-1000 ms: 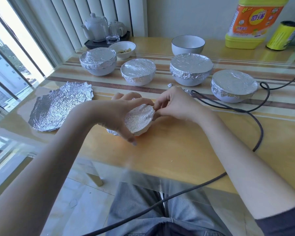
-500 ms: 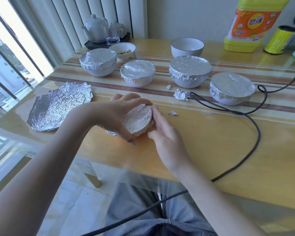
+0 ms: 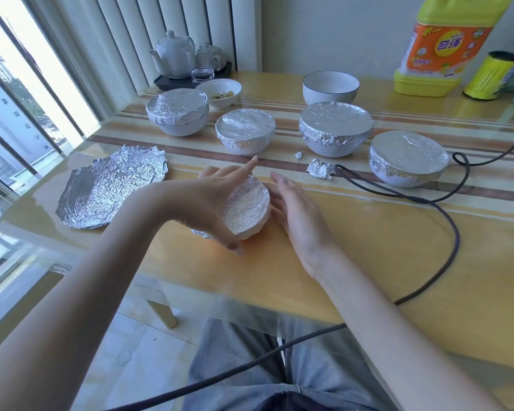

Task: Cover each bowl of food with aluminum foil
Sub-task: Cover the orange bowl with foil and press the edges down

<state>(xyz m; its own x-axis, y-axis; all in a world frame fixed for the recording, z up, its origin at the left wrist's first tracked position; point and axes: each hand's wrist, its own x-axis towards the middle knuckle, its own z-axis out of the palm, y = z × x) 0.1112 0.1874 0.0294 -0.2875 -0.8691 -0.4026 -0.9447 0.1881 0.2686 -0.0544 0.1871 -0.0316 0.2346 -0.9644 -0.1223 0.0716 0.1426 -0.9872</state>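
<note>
The left hand's [image 3: 208, 200] grip cups the small foil-covered white bowl [image 3: 247, 207], tilting it steady, while the right hand [image 3: 294, 209], fingers straight, smooths the rim.

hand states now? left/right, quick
Left hand: grips the foil-covered bowl, tilted.
Right hand: open, fingers straight beside the bowl; contact unclear.

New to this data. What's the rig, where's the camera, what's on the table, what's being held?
No robot: one person, filmed by a wide-angle camera on their head looking down. The left hand holds a small foil-covered bowl, tilted, fingers curled round it; the right hand lies flat against its side. On the table: four foil-covered bowls in a row, two uncovered bowls behind, a spare foil sheet, foil scraps, a black cable, a tea set and a detergent bottle.
</note>
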